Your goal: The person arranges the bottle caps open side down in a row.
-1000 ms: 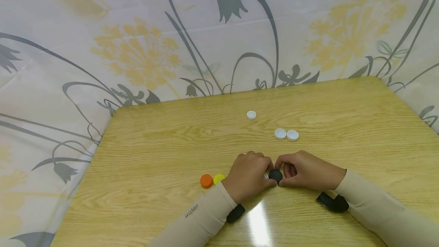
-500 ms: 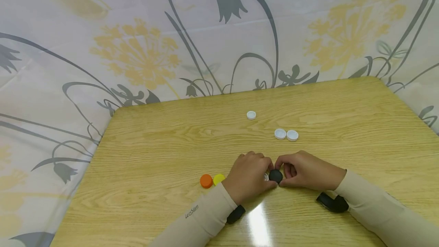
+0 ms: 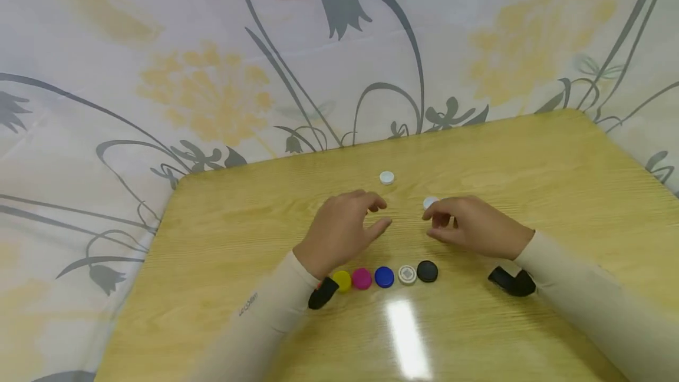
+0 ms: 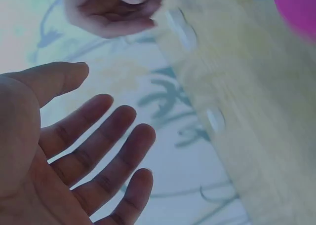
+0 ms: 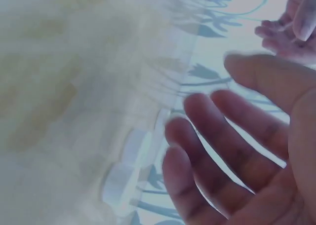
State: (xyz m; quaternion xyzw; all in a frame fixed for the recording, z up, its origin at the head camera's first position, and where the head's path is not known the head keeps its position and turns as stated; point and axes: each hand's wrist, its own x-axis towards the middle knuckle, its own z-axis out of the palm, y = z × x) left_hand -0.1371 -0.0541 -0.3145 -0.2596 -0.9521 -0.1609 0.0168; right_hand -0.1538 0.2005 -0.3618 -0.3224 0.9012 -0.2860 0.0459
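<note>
My left hand is raised over the table with its thumb and fingers apart, holding nothing. Its relaxed fingers are spread in the left wrist view. My right hand hovers beside the white bottle caps, fingers loosely bent around nothing. One white cap peeks out behind its fingertips; its neighbour is hidden in the head view. A row of caps lies nearer me: yellow, magenta, blue, patterned white and black. The orange cap is almost wholly covered by the left wrist.
Farther back, a single white cap lies on the wooden table. A floral cloth hangs behind the table's rear edge. Black straps are on both wrists. Light glares on the tabletop near me.
Both hands have let go of the black cap and lifted away toward the back of the table. The left hand has also shifted left, uncovering the magenta, blue and patterned white caps.
</note>
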